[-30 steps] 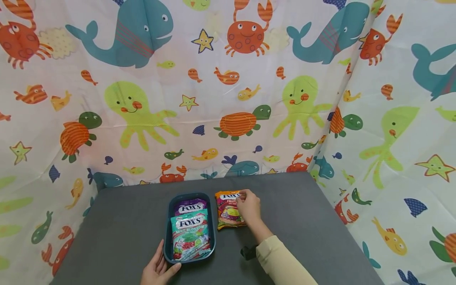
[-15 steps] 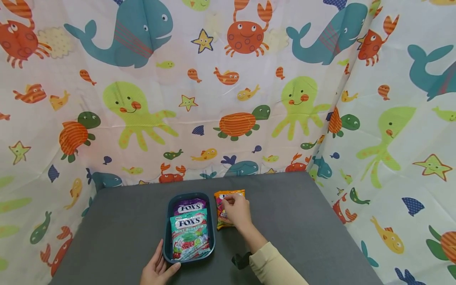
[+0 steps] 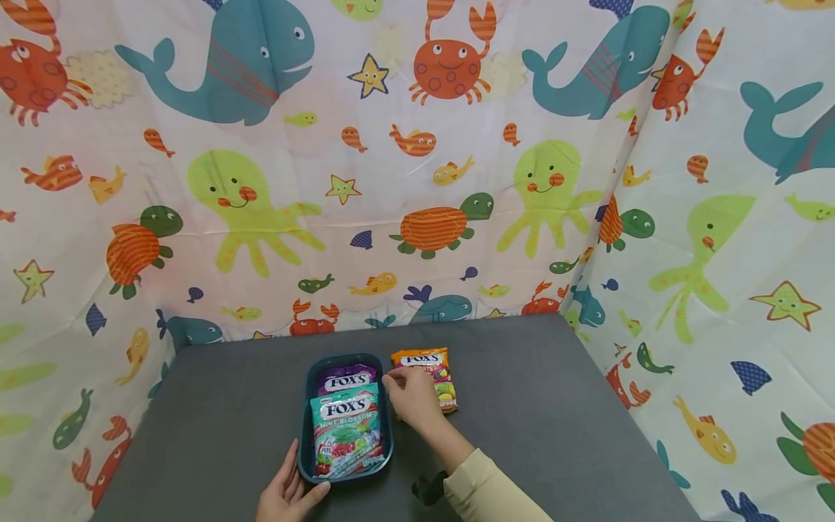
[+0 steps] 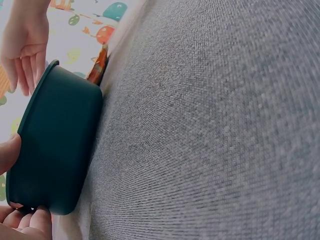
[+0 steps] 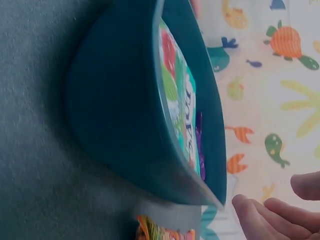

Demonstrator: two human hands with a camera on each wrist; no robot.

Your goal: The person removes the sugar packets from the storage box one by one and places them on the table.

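A dark teal plastic tub (image 3: 304, 417) holds a green mint candy bag (image 3: 346, 435), which overlaps a purple candy bag (image 3: 344, 379). My left hand (image 3: 287, 494) grips the tub's near left corner, thumb on the front side and fingers along the left; the left wrist view shows them against the tub wall (image 4: 60, 140). An orange fruit candy bag (image 3: 441, 377) lies just right of the tub, partly covered by my right hand (image 3: 414, 397). That hand hovers by the tub's right rim with bent, relaxed fingers (image 5: 265, 215) and nothing between them.
The tub and bags are on a grey cloth-covered table (image 3: 522, 406). A sea-animal curtain (image 3: 365, 239) closes off the back and sides. A dark strap (image 3: 428, 489) hangs at the right wrist, by a beige sleeve (image 3: 492, 493).
My right hand has moved left across the orange candy bag to the tub's right rim, uncovering the bag's right side. The left hand and the tub have stayed in place.
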